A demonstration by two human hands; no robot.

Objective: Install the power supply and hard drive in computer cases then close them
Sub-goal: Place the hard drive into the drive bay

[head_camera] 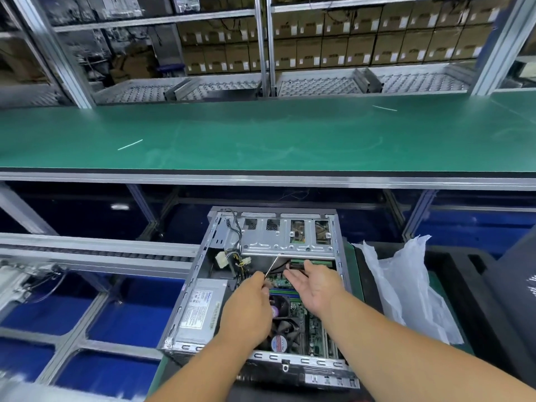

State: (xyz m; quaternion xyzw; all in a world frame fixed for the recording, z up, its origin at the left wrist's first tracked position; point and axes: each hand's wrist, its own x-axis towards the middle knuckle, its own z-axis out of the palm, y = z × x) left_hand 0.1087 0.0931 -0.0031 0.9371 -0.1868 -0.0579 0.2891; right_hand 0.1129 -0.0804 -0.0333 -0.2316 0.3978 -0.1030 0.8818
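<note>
An open computer case [200, 265] lies on its side in front of me. A silver power supply [200, 310] sits in its left bay, and loose cables with white connectors [232, 261] hang near it. The motherboard with its fan [282, 323] fills the right half, and a metal drive cage [287, 236] spans the far end. My left hand [249, 309] pinches a thin screwdriver [272, 265] whose tip points at the cage's edge. My right hand [316, 285] hovers palm-up with straight fingers over the board, its fingertips close to a small dark part [295, 266] by the green memory slots.
A long green workbench [261, 134] runs across beyond the case, with two thin white strips lying on it. Shelves of brown cartons stand behind. A roller conveyor [95, 253] lies to the left. Crumpled white plastic bag [406, 288] and a dark panel sit at the right.
</note>
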